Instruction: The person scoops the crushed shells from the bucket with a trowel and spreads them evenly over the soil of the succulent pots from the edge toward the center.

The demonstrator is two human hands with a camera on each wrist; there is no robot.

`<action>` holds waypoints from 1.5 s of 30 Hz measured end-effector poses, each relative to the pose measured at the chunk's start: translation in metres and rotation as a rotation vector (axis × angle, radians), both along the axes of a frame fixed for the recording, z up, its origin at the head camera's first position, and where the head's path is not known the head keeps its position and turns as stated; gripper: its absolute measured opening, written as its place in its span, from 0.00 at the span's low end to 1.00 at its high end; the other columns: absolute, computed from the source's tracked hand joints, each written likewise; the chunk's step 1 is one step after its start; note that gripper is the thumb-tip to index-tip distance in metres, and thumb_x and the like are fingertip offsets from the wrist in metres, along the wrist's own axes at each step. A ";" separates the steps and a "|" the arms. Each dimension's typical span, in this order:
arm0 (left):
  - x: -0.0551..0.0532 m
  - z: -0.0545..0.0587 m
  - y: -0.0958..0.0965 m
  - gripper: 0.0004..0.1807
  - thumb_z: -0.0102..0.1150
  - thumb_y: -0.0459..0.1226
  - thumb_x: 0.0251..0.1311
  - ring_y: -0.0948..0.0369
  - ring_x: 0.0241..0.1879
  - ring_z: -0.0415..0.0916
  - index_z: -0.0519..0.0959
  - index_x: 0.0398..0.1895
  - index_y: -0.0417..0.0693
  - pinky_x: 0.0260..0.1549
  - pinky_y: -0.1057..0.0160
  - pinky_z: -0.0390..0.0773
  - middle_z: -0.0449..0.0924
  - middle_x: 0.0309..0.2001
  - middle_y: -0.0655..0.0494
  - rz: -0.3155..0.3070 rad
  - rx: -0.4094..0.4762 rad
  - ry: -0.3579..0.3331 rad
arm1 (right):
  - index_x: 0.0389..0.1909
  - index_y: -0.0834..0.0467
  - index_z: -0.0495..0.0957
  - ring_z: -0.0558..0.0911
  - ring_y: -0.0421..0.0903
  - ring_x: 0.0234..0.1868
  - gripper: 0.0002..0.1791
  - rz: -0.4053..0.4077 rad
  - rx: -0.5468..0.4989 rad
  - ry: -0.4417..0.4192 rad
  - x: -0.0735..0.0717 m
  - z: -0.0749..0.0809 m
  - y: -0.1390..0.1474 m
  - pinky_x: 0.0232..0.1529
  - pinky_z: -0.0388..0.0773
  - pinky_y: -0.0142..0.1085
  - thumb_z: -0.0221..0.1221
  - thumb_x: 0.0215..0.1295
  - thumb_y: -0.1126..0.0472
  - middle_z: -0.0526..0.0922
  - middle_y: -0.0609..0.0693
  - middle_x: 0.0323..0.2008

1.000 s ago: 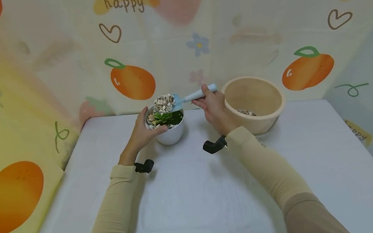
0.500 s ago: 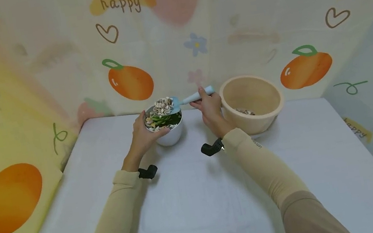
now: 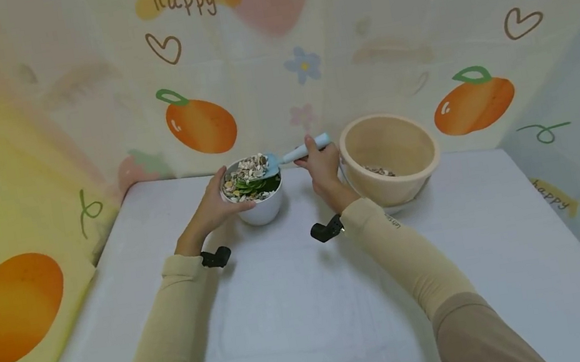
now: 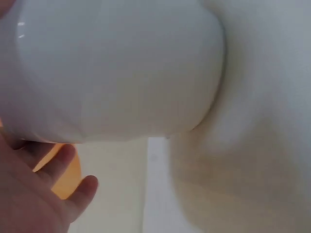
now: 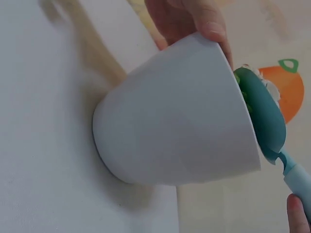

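Observation:
In the head view, a small white pot (image 3: 263, 212) stands on the table, holding a green succulent (image 3: 263, 185) among pebbles. My left hand (image 3: 209, 209) grips it at the left side of the rim, thumb along the near side. My right hand (image 3: 324, 166) holds a light blue hand trowel (image 3: 294, 155) by its handle. A heap of small stones (image 3: 252, 166) lies on the blade, which is over the pot's opening. The right wrist view shows the underside of the blade (image 5: 266, 116) close to the rim. The left wrist view shows mostly the pot's wall (image 4: 121, 73).
Right of my right hand stands a large beige pot (image 3: 405, 189) with some stones (image 3: 379, 171) at the bottom. The table (image 3: 300, 318) has a white cover. Behind it hangs a patterned cloth (image 3: 263, 84) with oranges and lettering.
My right hand has lowered the trowel slightly, so its heap of stones sits closer to the pot's opening. My left hand keeps its hold on the pot.

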State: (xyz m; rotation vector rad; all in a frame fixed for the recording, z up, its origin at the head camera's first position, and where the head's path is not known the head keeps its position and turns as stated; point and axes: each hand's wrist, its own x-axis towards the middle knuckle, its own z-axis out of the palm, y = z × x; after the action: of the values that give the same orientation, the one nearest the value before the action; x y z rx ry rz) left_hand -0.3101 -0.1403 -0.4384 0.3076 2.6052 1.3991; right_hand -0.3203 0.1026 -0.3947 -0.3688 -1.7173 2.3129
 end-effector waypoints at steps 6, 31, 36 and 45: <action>0.005 -0.003 0.001 0.64 0.73 0.53 0.47 0.45 0.76 0.45 0.39 0.79 0.52 0.71 0.38 0.51 0.43 0.77 0.43 0.035 0.016 0.006 | 0.47 0.68 0.71 0.87 0.53 0.38 0.16 -0.005 0.025 0.010 0.002 -0.004 -0.002 0.41 0.85 0.36 0.50 0.75 0.56 0.79 0.55 0.35; 0.022 0.003 0.016 0.66 0.73 0.57 0.45 0.42 0.75 0.46 0.42 0.77 0.42 0.68 0.36 0.56 0.49 0.75 0.38 0.145 -0.123 0.072 | 0.42 0.63 0.69 0.85 0.51 0.27 0.15 -0.094 0.262 0.086 0.007 -0.003 -0.011 0.34 0.84 0.34 0.55 0.72 0.53 0.75 0.51 0.29; 0.021 0.001 0.017 0.66 0.73 0.58 0.43 0.43 0.75 0.46 0.42 0.77 0.43 0.67 0.34 0.54 0.50 0.75 0.39 0.160 -0.125 0.078 | 0.41 0.63 0.69 0.85 0.62 0.32 0.15 -0.110 0.315 0.124 0.010 -0.001 -0.012 0.36 0.85 0.40 0.55 0.72 0.54 0.76 0.51 0.27; 0.020 0.002 0.012 0.67 0.73 0.59 0.43 0.42 0.74 0.47 0.42 0.78 0.43 0.68 0.35 0.55 0.48 0.75 0.38 0.132 -0.116 0.051 | 0.42 0.63 0.68 0.85 0.52 0.27 0.15 -0.084 0.281 0.138 0.010 -0.002 -0.012 0.37 0.85 0.39 0.55 0.71 0.54 0.76 0.51 0.27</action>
State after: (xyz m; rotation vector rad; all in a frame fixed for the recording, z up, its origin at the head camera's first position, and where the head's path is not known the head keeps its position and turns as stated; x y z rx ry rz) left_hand -0.2906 -0.1286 -0.4360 0.1603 2.7810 1.2873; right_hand -0.3103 0.0903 -0.3970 -0.2176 -1.8837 1.9539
